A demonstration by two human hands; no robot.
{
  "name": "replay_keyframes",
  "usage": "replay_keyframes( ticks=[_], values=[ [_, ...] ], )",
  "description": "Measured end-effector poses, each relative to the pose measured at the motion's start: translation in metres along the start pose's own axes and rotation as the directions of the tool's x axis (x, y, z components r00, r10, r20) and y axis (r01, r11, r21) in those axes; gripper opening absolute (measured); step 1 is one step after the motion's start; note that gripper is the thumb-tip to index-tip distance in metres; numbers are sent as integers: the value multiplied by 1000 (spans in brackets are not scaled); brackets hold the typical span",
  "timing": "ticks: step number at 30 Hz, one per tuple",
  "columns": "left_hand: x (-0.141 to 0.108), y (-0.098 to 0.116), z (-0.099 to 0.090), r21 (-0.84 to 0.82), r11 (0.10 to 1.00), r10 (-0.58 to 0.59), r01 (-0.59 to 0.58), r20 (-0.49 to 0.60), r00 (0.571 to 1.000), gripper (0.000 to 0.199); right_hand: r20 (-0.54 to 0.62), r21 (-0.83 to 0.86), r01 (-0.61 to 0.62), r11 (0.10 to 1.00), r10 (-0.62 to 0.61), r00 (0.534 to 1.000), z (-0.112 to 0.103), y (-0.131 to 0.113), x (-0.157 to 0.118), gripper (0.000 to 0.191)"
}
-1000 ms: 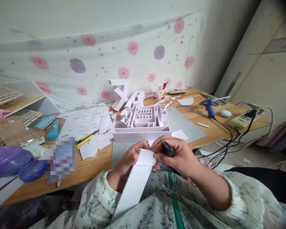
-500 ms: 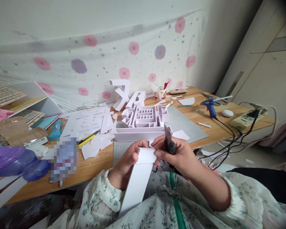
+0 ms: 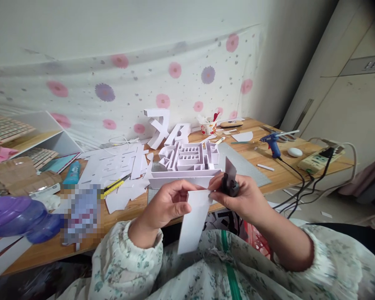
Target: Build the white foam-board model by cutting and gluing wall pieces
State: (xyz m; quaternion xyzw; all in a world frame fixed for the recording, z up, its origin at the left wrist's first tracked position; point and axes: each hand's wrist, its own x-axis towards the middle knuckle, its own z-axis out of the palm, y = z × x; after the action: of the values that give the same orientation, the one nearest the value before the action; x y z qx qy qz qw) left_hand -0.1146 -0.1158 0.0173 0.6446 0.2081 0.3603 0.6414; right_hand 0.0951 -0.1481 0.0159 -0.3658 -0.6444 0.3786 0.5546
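Note:
A long white foam strip (image 3: 193, 223) hangs down in front of my lap. My left hand (image 3: 170, 204) pinches its upper left edge between thumb and fingers. My right hand (image 3: 237, 193) holds a black-handled cutter (image 3: 230, 181), blade pointing up, while its thumb and fingertips touch the strip's top right corner. Just beyond my hands, a white hollow structure with many thin walls (image 3: 190, 156) rests on the table, with a long white walled piece (image 3: 184, 180) along its near side.
White cut sheets (image 3: 112, 164) and a yellow cutter (image 3: 115, 186) lie left. A purple bottle (image 3: 21, 216) stands near the left edge. Two white letter-like shapes are behind. A blue glue gun (image 3: 273, 143), a power strip (image 3: 320, 160) and cables are right. A grey cutting mat (image 3: 246, 166) is beneath.
The strip has been lifted and turned, so its folded-looking top end now appears as one flat face. My left hand has shifted left, and my right hand slightly right with the cutter.

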Motion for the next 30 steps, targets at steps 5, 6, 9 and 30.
replay_keyframes(
  ticks=[5, 6, 9, 30],
  values=[
    [2, 8, 8, 432, 902, 140, -22, -244, 960, 19, -43, -93, -57, 994, 53, 998, -11, -6, 6, 6],
    [3, 6, 10, 459, 888, 174, -32, -270, 947, 18, -47, -85, -74, 994, 70, 996, -12, -7, 6, 7],
    [4, -3, 15, 474, 875, 276, -101, -317, 907, 19, -49, -22, -119, 993, 118, 992, -12, -7, 6, 11],
    [12, -33, 11, 101, 986, 164, -132, -451, 878, 23, -56, 230, -89, 969, 105, 993, -8, 34, -1, 20]
  ],
)
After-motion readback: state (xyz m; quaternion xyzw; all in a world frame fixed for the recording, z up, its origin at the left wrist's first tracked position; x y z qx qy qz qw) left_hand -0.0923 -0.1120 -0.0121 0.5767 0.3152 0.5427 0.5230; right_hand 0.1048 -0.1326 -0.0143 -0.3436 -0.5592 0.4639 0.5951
